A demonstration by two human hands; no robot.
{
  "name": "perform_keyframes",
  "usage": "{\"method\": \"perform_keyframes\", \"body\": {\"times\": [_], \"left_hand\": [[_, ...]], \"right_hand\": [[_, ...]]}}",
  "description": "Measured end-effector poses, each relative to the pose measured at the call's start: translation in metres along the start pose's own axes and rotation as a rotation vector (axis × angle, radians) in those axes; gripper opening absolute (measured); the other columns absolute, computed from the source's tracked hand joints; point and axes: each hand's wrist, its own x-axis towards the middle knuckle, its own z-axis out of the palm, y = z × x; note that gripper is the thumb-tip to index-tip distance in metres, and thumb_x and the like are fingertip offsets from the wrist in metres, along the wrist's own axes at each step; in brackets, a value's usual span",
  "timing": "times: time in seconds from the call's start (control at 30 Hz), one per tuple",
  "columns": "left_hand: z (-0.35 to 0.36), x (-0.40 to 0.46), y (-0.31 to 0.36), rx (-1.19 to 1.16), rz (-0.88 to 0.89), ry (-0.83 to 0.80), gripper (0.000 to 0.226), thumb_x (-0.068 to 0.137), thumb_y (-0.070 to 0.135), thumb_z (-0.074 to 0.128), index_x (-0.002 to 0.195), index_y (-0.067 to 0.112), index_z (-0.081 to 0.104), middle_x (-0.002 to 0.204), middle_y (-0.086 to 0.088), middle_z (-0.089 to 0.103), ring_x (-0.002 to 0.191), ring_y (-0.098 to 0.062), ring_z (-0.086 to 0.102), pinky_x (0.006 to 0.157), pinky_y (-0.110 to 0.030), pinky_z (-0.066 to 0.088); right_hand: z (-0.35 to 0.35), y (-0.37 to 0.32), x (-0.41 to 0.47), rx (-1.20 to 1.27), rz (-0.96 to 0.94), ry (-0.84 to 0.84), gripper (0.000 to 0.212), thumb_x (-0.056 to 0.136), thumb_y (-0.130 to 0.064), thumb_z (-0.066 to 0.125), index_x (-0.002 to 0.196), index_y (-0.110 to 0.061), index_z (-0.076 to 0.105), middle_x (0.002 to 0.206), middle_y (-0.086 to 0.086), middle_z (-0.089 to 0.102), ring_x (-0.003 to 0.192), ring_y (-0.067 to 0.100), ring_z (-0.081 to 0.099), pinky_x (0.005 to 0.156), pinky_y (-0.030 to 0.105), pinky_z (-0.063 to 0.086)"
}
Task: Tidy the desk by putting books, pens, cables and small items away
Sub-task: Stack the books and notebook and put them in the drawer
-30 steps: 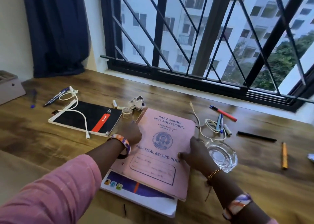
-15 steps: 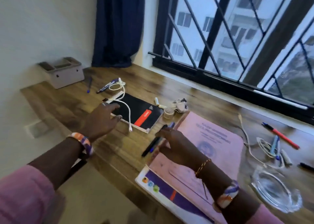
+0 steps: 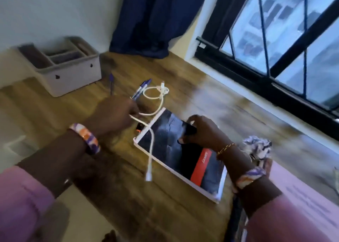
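Note:
A black spiral notebook [image 3: 176, 150] with a red band lies on the wooden desk [image 3: 128, 196]. A white cable [image 3: 156, 102] loops beyond it and trails across its left edge, with its plug end hanging off near the front. My left hand [image 3: 113, 113] is closed on this cable just left of the notebook. Over the notebook's far part, my right hand [image 3: 203, 131] is closed around a dark pen [image 3: 189, 131]. Blue pens [image 3: 142, 89] lie beside the cable loop, and another blue pen [image 3: 111, 81] lies to their left.
A grey compartmented organiser box [image 3: 73, 73] stands at the desk's back left against the wall. Crumpled paper [image 3: 256, 147] lies right of the notebook, and a pink record book [image 3: 302, 196] at lower right. A dark curtain [image 3: 156, 21] and a barred window [image 3: 275, 39] lie behind.
The view swung left. My left hand went from hovering by the notebook to gripping the white cable. My right hand carried the pen from the pink book over the notebook.

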Motion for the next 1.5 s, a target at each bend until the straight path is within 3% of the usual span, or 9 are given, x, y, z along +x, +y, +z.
{"method": "perform_keyframes", "body": {"times": [0.37,0.57,0.63,0.77,0.87,1.03,1.17,1.33,1.5], "left_hand": [[-0.032,0.002,-0.018,-0.048,0.006,-0.112,0.042,0.087,-0.002,0.049,0.106,0.030,0.069,0.136,0.000,0.053,0.122,-0.023,0.052,0.104,-0.037,0.040],[-0.046,-0.027,0.028,-0.032,-0.045,0.038,0.051,0.085,-0.003,0.049,0.120,0.031,0.061,0.133,-0.003,0.055,0.119,-0.024,0.053,0.097,-0.037,0.045],[-0.041,-0.039,0.053,-0.178,-0.050,0.113,0.041,0.087,0.006,0.055,0.125,0.023,0.058,0.135,-0.005,0.055,0.124,-0.025,0.050,0.103,-0.039,0.040],[-0.035,-0.075,0.119,-0.938,-0.201,0.370,0.033,0.097,0.028,0.044,0.125,0.013,0.052,0.116,-0.006,0.057,0.111,-0.022,0.052,0.097,-0.037,0.038],[-0.028,-0.104,0.183,-1.312,-0.218,0.357,0.024,0.094,0.045,0.043,0.093,0.024,0.056,0.091,0.001,0.055,0.093,-0.019,0.052,0.081,-0.033,0.040],[-0.019,-0.131,0.290,-1.116,-0.010,0.383,0.037,0.094,0.028,0.050,0.059,0.017,0.048,0.050,0.007,0.051,0.047,0.005,0.048,0.051,-0.005,0.035],[-0.011,-0.123,0.339,-1.106,0.046,0.319,0.023,0.094,0.002,0.044,0.083,0.015,0.059,0.078,0.003,0.063,0.072,-0.005,0.060,0.066,-0.020,0.042],[0.036,-0.105,0.364,-0.782,-0.079,0.006,0.024,0.095,0.009,0.046,0.101,-0.006,0.063,0.106,-0.025,0.065,0.103,-0.033,0.061,0.077,-0.030,0.042],[0.068,-0.089,0.353,-0.633,-0.065,-0.149,0.025,0.070,0.022,0.062,0.085,0.003,0.066,0.093,-0.020,0.070,0.089,-0.031,0.066,0.071,-0.034,0.048]], "right_hand": [[-0.014,-0.013,0.003,-0.006,0.024,-0.110,0.055,0.060,-0.031,0.085,0.101,-0.004,0.061,0.094,0.007,0.056,0.087,0.020,0.052,0.068,0.026,0.038],[-0.032,-0.005,-0.048,0.354,0.001,-0.011,0.042,0.062,-0.013,0.085,0.096,-0.004,0.061,0.091,0.010,0.067,0.077,0.018,0.063,0.065,0.028,0.052],[-0.044,0.003,-0.074,0.550,-0.041,0.056,0.045,0.062,-0.009,0.084,0.099,-0.003,0.059,0.091,0.011,0.068,0.073,0.016,0.064,0.060,0.022,0.054],[-0.067,0.029,-0.131,0.893,-0.190,0.149,0.054,0.060,-0.014,0.085,0.107,-0.008,0.060,0.104,0.014,0.070,0.095,0.027,0.067,0.081,0.041,0.056],[-0.081,0.047,-0.183,1.162,-0.304,0.230,0.034,0.075,-0.001,0.069,0.109,-0.004,0.062,0.100,0.007,0.073,0.094,0.020,0.068,0.078,0.030,0.056],[-0.098,0.089,-0.255,1.469,-0.253,0.433,0.023,0.088,-0.002,0.056,0.109,-0.003,0.062,0.098,0.006,0.072,0.089,0.017,0.069,0.082,0.032,0.057],[-0.109,0.135,-0.293,1.484,-0.083,0.425,0.021,0.095,-0.005,0.044,0.099,-0.012,0.063,0.082,0.000,0.073,0.072,0.010,0.070,0.068,0.030,0.060],[-0.072,0.188,-0.311,1.230,0.174,0.347,0.024,0.088,0.004,0.049,0.104,-0.012,0.058,0.085,0.007,0.063,0.070,0.018,0.060,0.062,0.029,0.049],[-0.027,0.203,-0.295,1.260,0.293,0.301,0.020,0.085,0.012,0.051,0.085,-0.006,0.061,0.074,0.015,0.059,0.053,0.015,0.057,0.051,0.024,0.050]]}}
